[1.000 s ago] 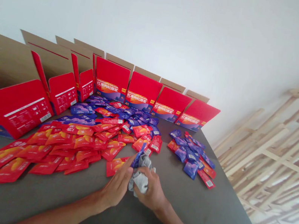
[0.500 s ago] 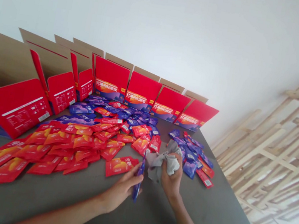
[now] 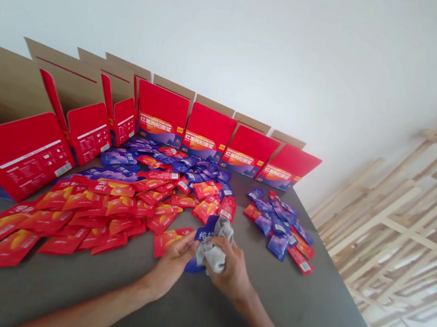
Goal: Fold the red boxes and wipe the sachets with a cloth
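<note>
Packing workspace: open cartons point(image 3: 212, 122), sachets point(image 3: 121, 206)

I held the blue pouch point(image 3: 204, 233) in my left grip point(image 3: 174, 258), tilted, its face with white characters turned toward me. The soft grey cloth point(image 3: 215, 258), crumpled and bunched in my right grip point(image 3: 234, 271), lay against that face, hiding much of it.

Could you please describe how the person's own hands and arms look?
The left hand and right hand are bare, without gloves. Both forearms are also bare as far as the picture shows, with no sleeve, watch or bracelet visible. Some fingers are partly hidden.
</note>
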Demonstrator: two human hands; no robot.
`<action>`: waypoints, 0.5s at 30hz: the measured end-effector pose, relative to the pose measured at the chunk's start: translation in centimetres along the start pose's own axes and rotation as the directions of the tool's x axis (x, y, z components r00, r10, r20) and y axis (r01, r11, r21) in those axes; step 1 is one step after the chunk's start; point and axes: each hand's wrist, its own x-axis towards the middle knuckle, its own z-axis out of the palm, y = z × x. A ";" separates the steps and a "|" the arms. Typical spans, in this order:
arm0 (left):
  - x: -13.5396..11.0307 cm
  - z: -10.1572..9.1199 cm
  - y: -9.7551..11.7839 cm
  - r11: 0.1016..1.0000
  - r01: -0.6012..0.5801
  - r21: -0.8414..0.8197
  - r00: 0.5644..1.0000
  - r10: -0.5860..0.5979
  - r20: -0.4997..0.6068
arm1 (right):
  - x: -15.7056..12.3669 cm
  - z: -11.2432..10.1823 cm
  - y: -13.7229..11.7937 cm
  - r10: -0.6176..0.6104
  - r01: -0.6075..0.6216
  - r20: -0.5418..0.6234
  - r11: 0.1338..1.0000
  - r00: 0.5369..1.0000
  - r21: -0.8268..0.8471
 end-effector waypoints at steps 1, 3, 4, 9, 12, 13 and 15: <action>0.0 0.0 0.1 1.000 -0.001 -0.010 1.000 0.001 -0.003 | 0.0 0.3 -0.3 0.003 -0.001 0.066 1.000 0.998 -0.021; 0.2 0.0 0.5 0.998 -0.002 -0.059 1.000 0.000 -0.029 | 0.1 0.8 -0.9 -0.010 0.021 0.164 0.998 0.986 -0.066; 0.3 0.0 0.9 0.996 -0.007 -0.088 0.999 0.002 -0.052 | 0.2 1.0 -1.1 -0.025 0.045 0.205 0.995 0.978 -0.091; 0.7 -0.2 1.8 0.992 -0.043 -0.119 0.992 0.029 -0.119 | 0.1 1.5 -1.6 -0.091 0.143 0.283 0.975 0.955 -0.168; 0.5 -0.6 0.8 0.999 -0.031 0.010 0.999 0.031 -0.012 | -0.1 1.3 -1.2 -0.031 0.054 0.147 0.986 0.989 -0.160; 0.4 -0.8 0.3 0.997 -0.027 0.066 0.999 0.026 0.018 | -0.1 1.1 -1.0 0.012 -0.002 0.067 0.989 0.998 -0.149; 0.2 -1.0 -0.5 0.987 -0.024 0.158 0.999 0.017 0.046 | 0.2 0.6 -0.5 0.105 -0.114 -0.094 0.989 0.990 -0.098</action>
